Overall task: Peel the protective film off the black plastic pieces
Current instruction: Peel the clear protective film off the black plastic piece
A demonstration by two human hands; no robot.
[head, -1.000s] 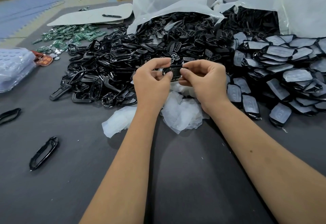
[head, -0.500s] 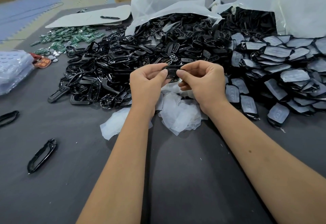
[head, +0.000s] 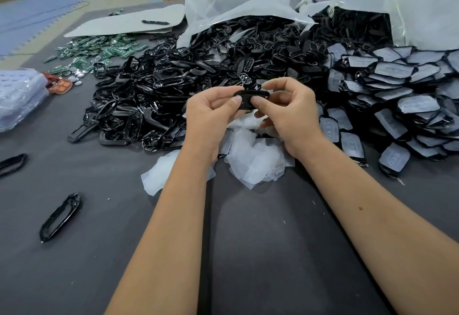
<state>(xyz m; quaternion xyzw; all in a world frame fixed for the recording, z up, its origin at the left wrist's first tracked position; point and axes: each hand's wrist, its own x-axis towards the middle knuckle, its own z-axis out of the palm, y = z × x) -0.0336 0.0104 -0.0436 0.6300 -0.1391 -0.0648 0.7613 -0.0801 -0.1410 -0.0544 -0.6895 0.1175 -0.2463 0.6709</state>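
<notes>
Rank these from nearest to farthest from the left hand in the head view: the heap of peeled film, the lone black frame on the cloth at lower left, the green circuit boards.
From the left hand:
1. Heap of peeled film, just below the hands.
2. Lone black frame, lower left on the cloth.
3. Green circuit boards, far upper left.

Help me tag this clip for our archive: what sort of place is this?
Probably a small assembly workshop for electronic key fobs. A grey felt-covered worktable bears a big heap of glossy black plastic frames, a scatter of small green circuit boards, and a stack of film-covered black plastic shells.
</notes>
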